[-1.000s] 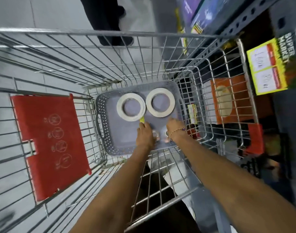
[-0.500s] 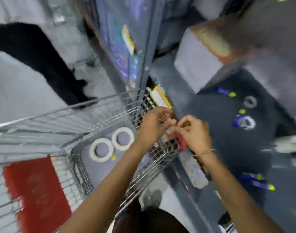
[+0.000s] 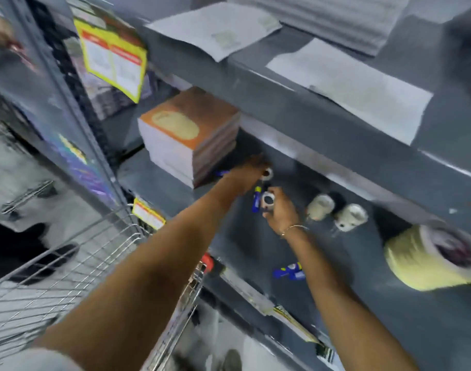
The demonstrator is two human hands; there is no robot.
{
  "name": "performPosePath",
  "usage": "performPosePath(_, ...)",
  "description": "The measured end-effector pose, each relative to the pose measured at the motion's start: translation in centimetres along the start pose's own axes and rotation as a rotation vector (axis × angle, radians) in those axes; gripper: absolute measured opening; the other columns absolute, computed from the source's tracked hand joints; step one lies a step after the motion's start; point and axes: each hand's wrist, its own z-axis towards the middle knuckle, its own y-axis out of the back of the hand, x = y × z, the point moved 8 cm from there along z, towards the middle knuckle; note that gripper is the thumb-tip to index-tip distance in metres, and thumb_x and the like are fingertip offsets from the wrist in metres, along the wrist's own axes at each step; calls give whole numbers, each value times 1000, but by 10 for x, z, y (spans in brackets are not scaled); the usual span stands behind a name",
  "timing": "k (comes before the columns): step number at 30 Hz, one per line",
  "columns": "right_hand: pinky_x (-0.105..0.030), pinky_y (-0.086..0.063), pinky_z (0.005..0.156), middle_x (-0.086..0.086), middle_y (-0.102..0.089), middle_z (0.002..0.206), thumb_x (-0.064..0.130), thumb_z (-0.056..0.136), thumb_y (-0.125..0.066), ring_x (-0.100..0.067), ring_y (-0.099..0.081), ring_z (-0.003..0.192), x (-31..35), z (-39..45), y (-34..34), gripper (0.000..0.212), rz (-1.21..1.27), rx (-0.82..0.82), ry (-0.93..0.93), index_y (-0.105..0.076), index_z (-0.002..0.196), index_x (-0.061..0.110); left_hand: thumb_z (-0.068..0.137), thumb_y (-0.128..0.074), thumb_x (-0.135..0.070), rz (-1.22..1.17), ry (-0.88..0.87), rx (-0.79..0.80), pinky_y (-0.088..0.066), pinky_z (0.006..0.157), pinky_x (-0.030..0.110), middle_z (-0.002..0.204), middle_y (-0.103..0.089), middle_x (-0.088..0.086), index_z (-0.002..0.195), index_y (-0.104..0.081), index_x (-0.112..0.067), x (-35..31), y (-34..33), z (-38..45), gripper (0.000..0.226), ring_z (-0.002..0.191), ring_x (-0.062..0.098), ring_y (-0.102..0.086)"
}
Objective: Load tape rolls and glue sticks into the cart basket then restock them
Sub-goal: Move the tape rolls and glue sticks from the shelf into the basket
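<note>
Both my arms reach over the wire cart (image 3: 68, 266) onto a dark grey shelf (image 3: 255, 245). My left hand (image 3: 246, 174) grips a small white tape roll (image 3: 267, 174) beside a stack of orange-covered pads. My right hand (image 3: 281, 212) holds another small white tape roll (image 3: 267, 200) just above the shelf. A blue glue stick (image 3: 256, 198) with a yellow cap lies between the hands. Another blue glue stick (image 3: 289, 271) lies nearer the shelf's front edge. The view is blurred.
A stack of orange-covered pads (image 3: 188, 135) stands on the shelf at the left. Two white tape rolls (image 3: 336, 211) lie right of my right hand, a large yellow roll (image 3: 427, 259) farther right. White paper packs (image 3: 346, 87) lie on the shelf above. A yellow price tag (image 3: 113, 56) hangs upper left.
My view swung from the cart's basket to the shelf. Both hands left the grey tray, rose over the cart's edge and reached onto the shelf, each carrying a small tape roll.
</note>
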Motion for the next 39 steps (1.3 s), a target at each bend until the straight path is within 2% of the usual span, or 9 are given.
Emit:
performPosePath(6,-36,-49,84,-16,-63,119,2,79,-65,-35,-59,110,-11,6,-3,46,-56,-55,-9,-49,121,13,98,-35,-10,-70,97,140,-25,110,33,141,-48,17,127,-51,-3,-6,-25,25,34,131,30,-42)
performPosePath(10,-36,-46,86,-15,-58,118,3,73,-69,-34,-59,106,-13,-3,11,42,-35,-160,-3,-52,112,8,94,-40,1,29,78,139,-34,101,39,130,-54,24,117,-56,8,-6,-22,23,29,121,38,-48)
performPosePath(15,-36,-42,88,-15,-59,113,15,69,-76,-34,-57,104,28,-23,17,42,13,-258,31,-57,105,7,95,-45,-17,13,81,-199,-29,111,37,145,-41,10,134,-46,-17,11,19,-36,40,133,31,-37)
performPosePath(19,-36,-43,86,-15,-60,108,18,66,-79,-35,-59,100,108,-57,-10,43,126,-298,255,-62,105,8,82,-60,-7,-166,249,-471,-34,97,33,130,-49,14,126,-54,-16,67,32,-168,45,117,33,-48)
performPosePath(23,-31,-44,86,-16,-58,108,18,71,-74,-32,-60,95,181,-95,-107,50,171,3,451,-61,119,11,83,-68,-18,-321,713,-528,-43,90,36,122,-51,18,123,-57,-13,149,-17,-319,42,106,35,-55)
performPosePath(27,-34,-38,96,-20,-47,127,15,79,-65,-31,-52,114,206,-140,-258,45,-109,475,526,-55,122,6,79,-71,-20,-403,1160,-326,-43,93,42,127,-46,22,129,-47,-6,213,-118,-423,57,111,38,-52)
performPosePath(30,-33,-35,102,-20,-38,140,12,86,-61,-31,-46,124,177,-160,-346,45,-411,810,526,-49,128,2,80,-70,-26,-480,1224,-70,-41,99,44,130,-46,26,130,-41,1,228,-199,-442,64,118,38,-47)
performPosePath(33,-25,-40,96,-20,-43,142,11,86,-64,-32,-44,128,119,-161,-401,50,-634,1031,379,-46,132,-1,82,-66,-29,-613,1233,11,-41,96,38,129,-47,26,127,-45,-1,236,-267,-445,57,117,35,-49)
performPosePath(39,-37,-47,89,-22,-59,117,20,87,-65,-33,-56,119,77,-160,-458,30,-988,1118,471,-59,103,-5,82,-64,-20,-759,1289,2,-45,92,46,125,-50,24,123,-46,-4,244,-338,-441,47,115,39,-51)
